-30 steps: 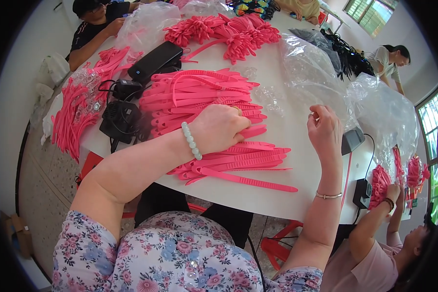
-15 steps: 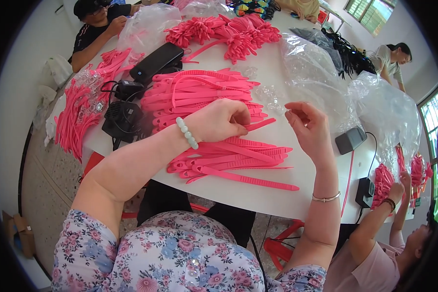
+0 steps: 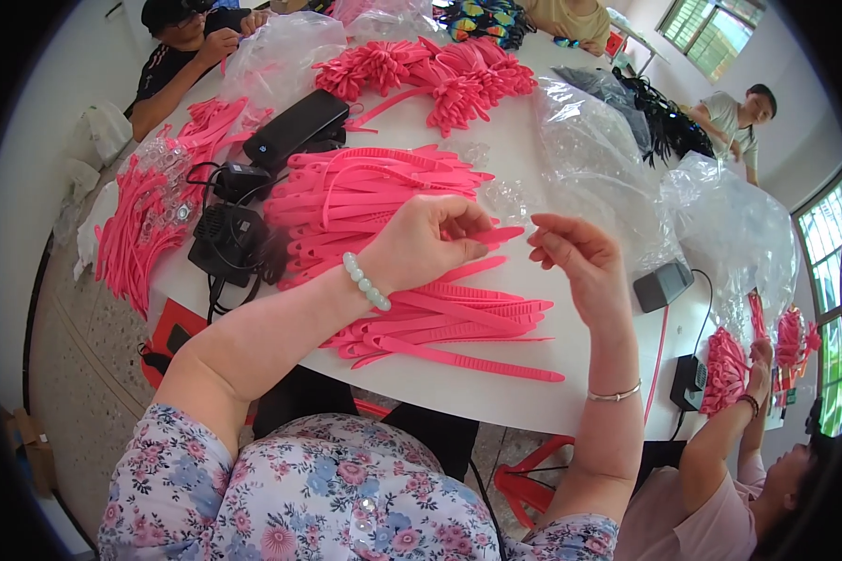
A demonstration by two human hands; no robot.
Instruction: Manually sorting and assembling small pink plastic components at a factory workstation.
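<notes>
My left hand [image 3: 430, 239], with a pale bead bracelet at its wrist, is closed on a pink rubber strap [image 3: 506, 235]. The strap's tapered end sticks out past the thumb toward my right hand [image 3: 586, 269]. Thumb and fingertips of that right hand are pinched together just beyond the strap's tip; whatever is between them is too small to make out. Under and behind my left hand lies a thick pile of pink straps [image 3: 374, 192]. Nearer me, a looser bundle of ridged pink straps [image 3: 458, 316] points rightward. Small clear plastic pieces [image 3: 507, 199] lie beyond my hands.
Left of the pile sit a black case [image 3: 295, 126] and black adapters [image 3: 226, 238]. Clear plastic bags [image 3: 599, 154] spread at the right, near a dark grey box [image 3: 662, 286]. Tied pink bundles [image 3: 458, 79] lie farther back. Several people work around the white table.
My right hand has come closer to my left, its fingers drawn nearer the strap's end. The strap now stands out from my left fingers. At the far right a person has turned and straightened.
</notes>
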